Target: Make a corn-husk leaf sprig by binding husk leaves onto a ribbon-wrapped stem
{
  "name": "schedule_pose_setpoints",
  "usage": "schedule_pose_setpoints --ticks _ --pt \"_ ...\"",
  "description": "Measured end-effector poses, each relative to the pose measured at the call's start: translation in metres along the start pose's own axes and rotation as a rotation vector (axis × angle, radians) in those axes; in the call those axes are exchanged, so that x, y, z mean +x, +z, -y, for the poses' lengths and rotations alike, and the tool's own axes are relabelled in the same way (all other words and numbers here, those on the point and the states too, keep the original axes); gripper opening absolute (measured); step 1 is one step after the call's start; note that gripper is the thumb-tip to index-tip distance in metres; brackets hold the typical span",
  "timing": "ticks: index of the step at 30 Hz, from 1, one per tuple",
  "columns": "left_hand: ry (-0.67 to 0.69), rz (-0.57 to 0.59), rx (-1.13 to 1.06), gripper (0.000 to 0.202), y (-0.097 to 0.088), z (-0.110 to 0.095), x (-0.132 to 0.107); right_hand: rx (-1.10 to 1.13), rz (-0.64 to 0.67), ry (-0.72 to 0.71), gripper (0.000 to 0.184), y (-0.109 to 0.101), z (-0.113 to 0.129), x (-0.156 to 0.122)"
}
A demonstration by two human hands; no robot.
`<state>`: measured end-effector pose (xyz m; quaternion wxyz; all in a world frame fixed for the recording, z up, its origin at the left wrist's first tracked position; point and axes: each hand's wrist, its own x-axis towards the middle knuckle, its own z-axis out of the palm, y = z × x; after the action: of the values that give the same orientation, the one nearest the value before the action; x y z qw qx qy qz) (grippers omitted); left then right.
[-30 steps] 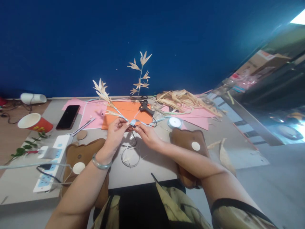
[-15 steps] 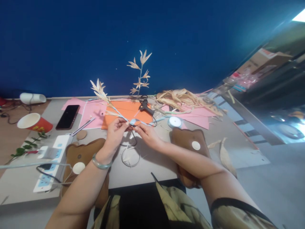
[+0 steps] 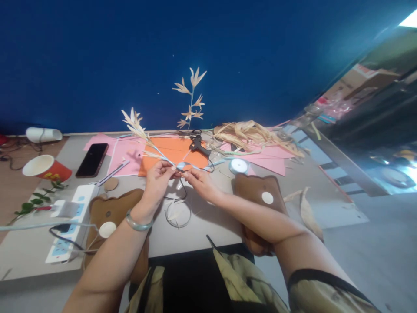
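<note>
My left hand (image 3: 158, 177) pinches the pale blue stem of a corn-husk flower branch (image 3: 133, 121), which leans up to the left with its cream petals at the tip. Close beside it, fingertips nearly touching, my right hand (image 3: 201, 182) pinches a light blue tape (image 3: 184, 165) at the lower end of the stem. That tape seems to run right, toward a roll of tape (image 3: 239, 166). Fingers partly hide where tape and stem meet. A second husk flower branch (image 3: 192, 98) stands upright against the blue wall.
Behind my hands lie a black glue gun (image 3: 198, 145), orange paper (image 3: 163, 145) and a heap of dried husks (image 3: 247, 132). A wire coil (image 3: 178, 224) is below. Leftward are a phone (image 3: 92, 160), paper cup (image 3: 48, 168) and power strip (image 3: 78, 208). Brown pouches (image 3: 254, 191) flank my forearms.
Both hands keep almost the same pose and place, with only slight finger movement at the stem. The whole view has shifted a little.
</note>
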<state>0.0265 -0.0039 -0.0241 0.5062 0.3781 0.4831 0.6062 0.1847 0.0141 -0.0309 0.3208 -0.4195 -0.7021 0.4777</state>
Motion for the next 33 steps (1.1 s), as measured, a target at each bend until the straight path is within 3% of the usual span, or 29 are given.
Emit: schedule_pose_setpoints --ticks 12,33 --pt "0.01 0.001 0.028 0.026 -0.002 0.004 0.001 0.105 0.049 0.12 0.036 -0.002 0.008 -0.002" --pt "0.01 0.045 0.062 0.027 -0.003 0.003 0.001 0.212 0.115 0.135 0.042 -0.004 0.002 0.001"
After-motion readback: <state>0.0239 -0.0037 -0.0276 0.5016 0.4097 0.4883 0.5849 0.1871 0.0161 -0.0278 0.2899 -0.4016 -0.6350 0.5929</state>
